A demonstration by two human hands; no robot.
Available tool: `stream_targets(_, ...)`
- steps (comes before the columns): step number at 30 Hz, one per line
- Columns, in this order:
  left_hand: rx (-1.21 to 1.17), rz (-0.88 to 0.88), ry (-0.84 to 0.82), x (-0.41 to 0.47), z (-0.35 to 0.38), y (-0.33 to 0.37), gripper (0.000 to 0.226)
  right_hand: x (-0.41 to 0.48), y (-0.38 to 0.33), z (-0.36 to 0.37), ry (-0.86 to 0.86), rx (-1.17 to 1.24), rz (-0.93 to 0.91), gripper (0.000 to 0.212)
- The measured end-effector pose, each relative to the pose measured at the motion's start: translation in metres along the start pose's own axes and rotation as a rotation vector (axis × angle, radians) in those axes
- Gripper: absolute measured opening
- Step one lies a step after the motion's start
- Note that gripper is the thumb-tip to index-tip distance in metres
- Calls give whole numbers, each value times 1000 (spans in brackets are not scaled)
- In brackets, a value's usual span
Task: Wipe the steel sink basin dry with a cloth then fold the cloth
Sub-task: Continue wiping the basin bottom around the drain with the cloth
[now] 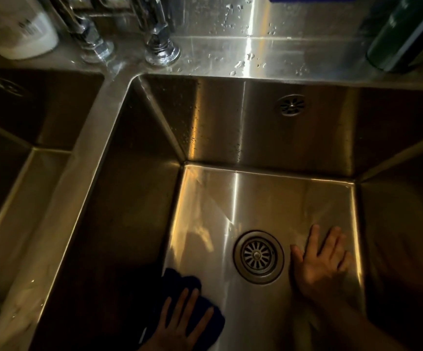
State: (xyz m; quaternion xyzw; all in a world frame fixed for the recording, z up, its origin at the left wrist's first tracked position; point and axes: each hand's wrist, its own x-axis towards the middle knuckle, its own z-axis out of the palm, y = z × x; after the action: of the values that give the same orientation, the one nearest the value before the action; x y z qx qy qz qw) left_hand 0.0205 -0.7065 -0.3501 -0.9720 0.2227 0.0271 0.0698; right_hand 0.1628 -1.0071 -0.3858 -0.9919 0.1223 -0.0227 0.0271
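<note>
Bottom-left, left hand (177,325) on cloth (180,282), label unreadable

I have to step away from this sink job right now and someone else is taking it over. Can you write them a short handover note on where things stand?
Left hand: flat, fingers spread, pressing the dark blue cloth onto the basin floor at its near-left corner.
Right hand: empty, palm down on the floor just right of the drain strainer.
Done: the floor shows no clear droplets, though the light is dim.
Left: droplets remain on the back wall below the taps and on the rear ledge; finish wiping, then fold the cloth, which is bunched.
</note>
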Motion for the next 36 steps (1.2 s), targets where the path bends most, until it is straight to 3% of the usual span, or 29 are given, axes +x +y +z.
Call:
stream_targets(6,185,25,42,-5,1,-3,41,1,1,3,23,7,-5,67)
stream_targets(19,45,-37,-40,4,18,-3,42,0,2,-3,47,-66,-62,64)
stream_targets(22,-42,-3,-126,15,16,-12,51,0,1,-5,58,-69,-61,64)
stream_targets(26,-109,4,-220,52,8,-29,101,-1,0,-5,78,-89,-83,64)
stream_targets(32,-224,-161,-398,138,-1,-57,104,-1,-1,-5,96,-75,-77,62)
stream_targets(34,-333,-218,-541,168,1,-69,100,-2,0,-4,105,-73,-75,62)
stream_targets(36,-330,-245,-556,198,2,-80,96,-2,1,-2,107,-88,-77,63)
